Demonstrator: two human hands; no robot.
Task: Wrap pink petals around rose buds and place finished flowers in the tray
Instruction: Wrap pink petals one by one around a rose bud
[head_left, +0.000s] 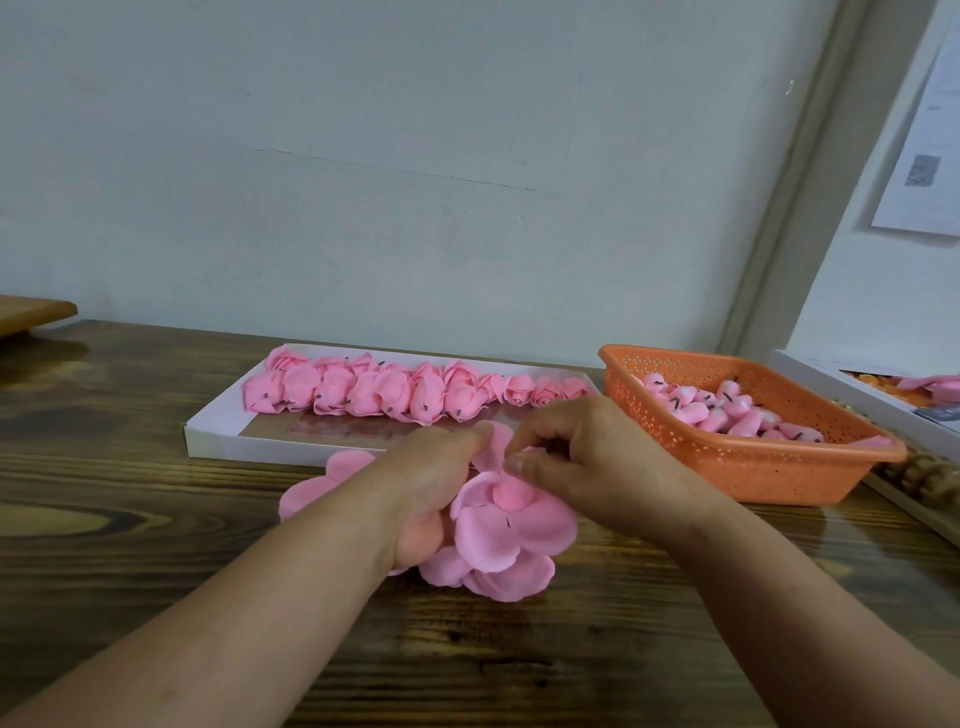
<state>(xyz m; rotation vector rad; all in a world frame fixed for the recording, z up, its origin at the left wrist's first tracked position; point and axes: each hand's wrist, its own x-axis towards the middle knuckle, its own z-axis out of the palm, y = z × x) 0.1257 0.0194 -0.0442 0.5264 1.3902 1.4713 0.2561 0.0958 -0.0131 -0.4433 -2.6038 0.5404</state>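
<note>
Head view shows both hands meeting over a pink petal blank (511, 530) on the wooden surface (156, 519), with a rose bud (511, 496) sitting at its centre. The left hand (426, 488) holds the blank from the left, its fingers curled round the petals, while the right hand (587, 457) pinches a petal edge beside the bud, so I judge the wrapping is just starting. Next, the petals need folding up round the bud. More loose petals (322, 483) lie left of the hands. The white tray (234, 441), just beyond, carries a far row of finished flowers (395, 389) with bare room along its near side. An orange basket (753, 467) of buds stands to the right.
</note>
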